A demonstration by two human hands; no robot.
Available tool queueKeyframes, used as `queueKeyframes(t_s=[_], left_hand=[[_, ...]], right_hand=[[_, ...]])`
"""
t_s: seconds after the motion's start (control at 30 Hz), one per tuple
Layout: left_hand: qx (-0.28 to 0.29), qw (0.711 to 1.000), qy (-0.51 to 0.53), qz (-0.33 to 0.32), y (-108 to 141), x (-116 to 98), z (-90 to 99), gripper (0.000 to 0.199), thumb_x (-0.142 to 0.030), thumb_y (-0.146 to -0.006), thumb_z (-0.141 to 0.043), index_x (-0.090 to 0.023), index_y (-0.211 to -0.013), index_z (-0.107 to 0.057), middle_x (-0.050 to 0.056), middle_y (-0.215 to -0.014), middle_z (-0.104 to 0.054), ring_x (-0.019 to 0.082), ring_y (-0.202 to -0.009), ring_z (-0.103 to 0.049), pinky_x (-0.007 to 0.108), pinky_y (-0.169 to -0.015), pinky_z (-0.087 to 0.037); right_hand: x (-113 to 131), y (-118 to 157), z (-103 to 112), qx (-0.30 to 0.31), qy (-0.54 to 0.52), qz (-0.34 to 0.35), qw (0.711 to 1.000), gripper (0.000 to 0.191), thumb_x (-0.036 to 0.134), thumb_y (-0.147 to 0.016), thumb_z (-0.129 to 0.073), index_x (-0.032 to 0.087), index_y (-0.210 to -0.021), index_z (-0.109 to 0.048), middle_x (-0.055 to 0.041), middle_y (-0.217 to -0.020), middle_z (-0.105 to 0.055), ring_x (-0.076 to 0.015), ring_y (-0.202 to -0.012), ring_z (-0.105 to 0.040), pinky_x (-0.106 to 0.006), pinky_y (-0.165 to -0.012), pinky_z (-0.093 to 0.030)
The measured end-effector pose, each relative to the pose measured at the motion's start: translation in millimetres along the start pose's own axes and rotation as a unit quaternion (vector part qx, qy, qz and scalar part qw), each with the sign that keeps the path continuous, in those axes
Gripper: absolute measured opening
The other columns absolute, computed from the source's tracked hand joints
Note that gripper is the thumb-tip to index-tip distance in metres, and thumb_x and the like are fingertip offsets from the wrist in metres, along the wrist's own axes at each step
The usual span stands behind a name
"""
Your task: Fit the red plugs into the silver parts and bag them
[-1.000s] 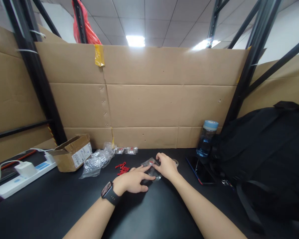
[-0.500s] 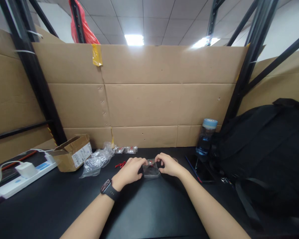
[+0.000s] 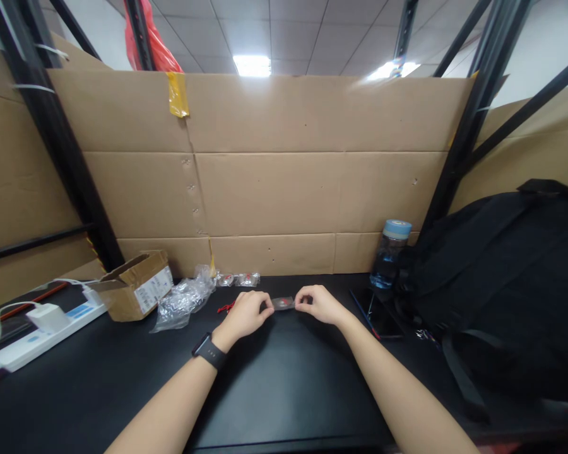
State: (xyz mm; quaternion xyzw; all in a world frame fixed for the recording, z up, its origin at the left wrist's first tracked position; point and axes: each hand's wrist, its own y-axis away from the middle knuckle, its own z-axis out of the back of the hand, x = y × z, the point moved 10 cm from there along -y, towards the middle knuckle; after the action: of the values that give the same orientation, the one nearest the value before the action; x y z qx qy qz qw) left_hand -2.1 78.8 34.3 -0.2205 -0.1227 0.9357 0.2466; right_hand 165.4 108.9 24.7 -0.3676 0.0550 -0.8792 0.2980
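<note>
Between my hands, low over the black table, is a small clear plastic bag [image 3: 283,304] with a small red item inside. My left hand [image 3: 250,311], with a dark watch on the wrist, pinches the bag's left end between thumb and fingers. At the opposite end, my right hand [image 3: 319,304] is closed in a pinch on the bag's edge. Red cord [image 3: 226,308] lies just left of my left hand, partly covered by it. Behind the hands, small clear packets [image 3: 247,279] with red bits rest near the cardboard wall.
Crumpled clear plastic wrap [image 3: 184,299] and an open cardboard box [image 3: 137,287] sit on the left, beside a white power strip [image 3: 52,334]. To the right are a dark phone [image 3: 383,313], a water bottle [image 3: 389,255] and a large black backpack [image 3: 497,284].
The bag's front part hung toward me before; now the bag shows as a narrow strip held between both hands. The fingers have closed in, and the view has tilted slightly down.
</note>
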Motion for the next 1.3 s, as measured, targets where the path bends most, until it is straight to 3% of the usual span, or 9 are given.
queueKeyframes(t_s=[0.3, 0.37, 0.47, 0.57, 0.67, 0.83, 0.93, 1.03, 1.3], left_hand=[[-0.003, 0.99, 0.116, 0.082, -2.5, 16.3, -9.7, 0.017, -0.035, -0.089, -0.057, -0.022, -0.092, -0.068, 0.0, -0.092, -0.077, 0.018, -0.082, -0.069, 0.028, -0.078, -0.046], [-0.015, 0.985, 0.134, 0.108, -1.5, 21.2, -13.3, 0.022, -0.033, -0.087, -0.058, -0.023, -0.106, -0.063, -0.001, -0.089, -0.077, 0.018, -0.079, -0.07, 0.029, -0.079, -0.045], [-0.037, 0.982, 0.127, 0.133, 1.0, 23.9, -13.9, 0.047, -0.03, -0.086, -0.059, -0.025, -0.13, -0.045, -0.003, -0.087, -0.077, 0.02, -0.083, -0.071, 0.034, -0.088, -0.042], [-0.033, 0.986, 0.096, 0.132, 2.7, 18.6, -15.7, 0.059, -0.026, -0.086, -0.058, -0.027, -0.14, -0.035, -0.002, -0.087, -0.077, 0.022, -0.092, -0.071, 0.038, -0.093, -0.038], [-0.011, 0.991, 0.055, 0.123, 3.7, 12.8, -21.9, 0.05, -0.025, -0.088, -0.054, -0.03, -0.137, -0.041, -0.001, -0.09, -0.076, 0.023, -0.098, -0.068, 0.04, -0.094, -0.037], [0.025, 0.995, -0.006, 0.1, 4.1, 8.7, -35.2, 0.038, -0.024, -0.093, -0.046, -0.033, -0.129, -0.056, 0.003, -0.1, -0.072, 0.025, -0.107, -0.061, 0.041, -0.095, -0.037], [0.003, 0.996, -0.036, 0.088, 4.2, 6.5, -30.4, 0.05, -0.023, -0.092, -0.049, -0.035, -0.14, -0.05, 0.006, -0.116, -0.065, 0.026, -0.112, -0.057, 0.04, -0.094, -0.039], [-0.016, 0.995, -0.069, 0.064, 4.7, 1.2, -23.5, 0.047, -0.023, -0.092, -0.049, -0.037, -0.136, -0.055, 0.007, -0.123, -0.058, 0.026, -0.113, -0.053, 0.039, -0.091, -0.04], [0.009, 0.996, -0.092, 0.018, 5.9, -3.6, -32.5, 0.037, -0.03, -0.101, -0.038, -0.032, -0.126, -0.064, 0.005, -0.144, -0.052, 0.031, -0.131, -0.039, 0.047, -0.099, -0.036]], right_hand=[[-30.0, -3.0, -4.3, -0.032, -0.179, -0.119, 0.976, 0.008, 0.023, -0.073, -0.071, 0.015, -0.073, -0.072, -0.0012, -0.062, -0.068, -0.013, -0.056, -0.06, -0.023, -0.057, -0.045], [-34.3, -2.4, -4.9, -0.043, -0.176, -0.137, 0.974, 0.008, 0.023, -0.073, -0.071, 0.015, -0.073, -0.072, -0.0016, -0.063, -0.069, -0.0124, -0.055, -0.059, -0.023, -0.056, -0.044], [-39.7, -0.1, -4.6, -0.057, -0.134, -0.165, 0.975, 0.007, 0.021, -0.074, -0.07, 0.016, -0.078, -0.07, -0.0015, -0.067, -0.072, -0.012, -0.055, -0.06, -0.022, -0.055, -0.043], [-38.8, 2.9, -2.3, -0.071, -0.091, -0.179, 0.977, 0.026, 0.016, -0.071, -0.07, 0.02, -0.096, -0.066, 0.0022, -0.069, -0.074, -0.0119, -0.056, -0.062, -0.02, -0.056, -0.042], [-28.6, 3.5, 0.7, -0.075, -0.034, -0.154, 0.985, 0.045, 0.011, -0.07, -0.068, 0.025, -0.112, -0.06, 0.0059, -0.07, -0.075, -0.0123, -0.059, -0.064, -0.02, -0.058, -0.041], [-10.5, -0.7, -6.1, -0.045, 0.035, -0.063, 0.996, 0.033, 0.01, -0.077, -0.058, 0.026, -0.101, -0.074, 0.0033, -0.074, -0.073, -0.0131, -0.066, -0.065, -0.022, -0.064, -0.043], [-11.8, -2.5, -14.1, -0.016, 0.056, -0.047, 0.997, 0.035, 0.012, -0.081, -0.055, 0.025, -0.104, -0.078, 0.0009, -0.075, -0.072, -0.0141, -0.066, -0.063, -0.024, -0.066, -0.043], [-12.8, -2.5, -16.0, -0.006, 0.095, -0.04, 0.995, 0.036, 0.011, -0.08, -0.057, 0.024, -0.105, -0.079, -0.0012, -0.077, -0.068, -0.015, -0.069, -0.061, -0.025, -0.069, -0.044], [2.9, 2.1, -19.7, 0.005, 0.123, 0.018, 0.992, 0.039, 0.01, -0.068, -0.07, 0.023, -0.104, -0.077, -0.0071, -0.124, -0.065, -0.0244, -0.11, -0.059, -0.034, -0.1, -0.044]])
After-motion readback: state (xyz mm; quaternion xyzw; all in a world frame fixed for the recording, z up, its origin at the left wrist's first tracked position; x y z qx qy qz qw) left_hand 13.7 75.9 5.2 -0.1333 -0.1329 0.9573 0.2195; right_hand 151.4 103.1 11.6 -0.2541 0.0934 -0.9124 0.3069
